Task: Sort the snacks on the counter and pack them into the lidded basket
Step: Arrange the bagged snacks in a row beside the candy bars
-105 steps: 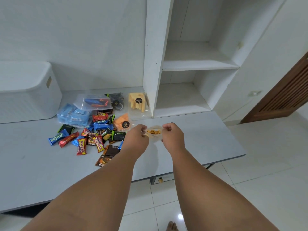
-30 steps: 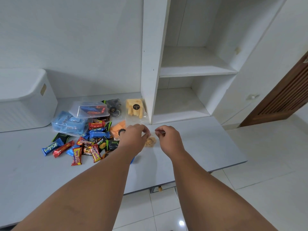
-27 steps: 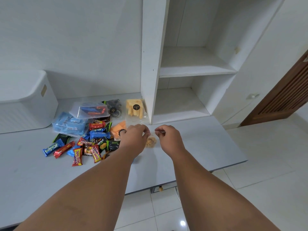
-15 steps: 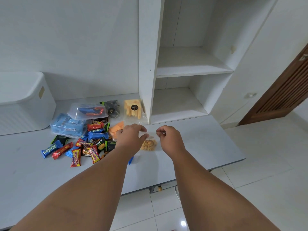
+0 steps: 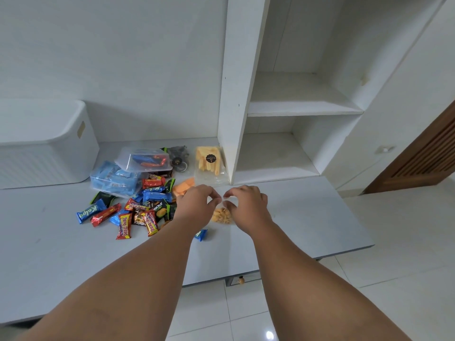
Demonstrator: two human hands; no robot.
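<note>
A small clear bag (image 5: 221,216) of yellow-brown snack pieces lies on the desk (image 5: 307,217). The left hand (image 5: 197,203) and the right hand (image 5: 246,203) curl their fingers at its upper edge; whether they pinch the plastic I cannot tell. The white lidded basket (image 5: 44,143) stands closed at the far left. Near it, a clear box (image 5: 113,179) holds blue packets, and a second clear box (image 5: 145,159), touching it, holds blue and red wrappers.
</note>
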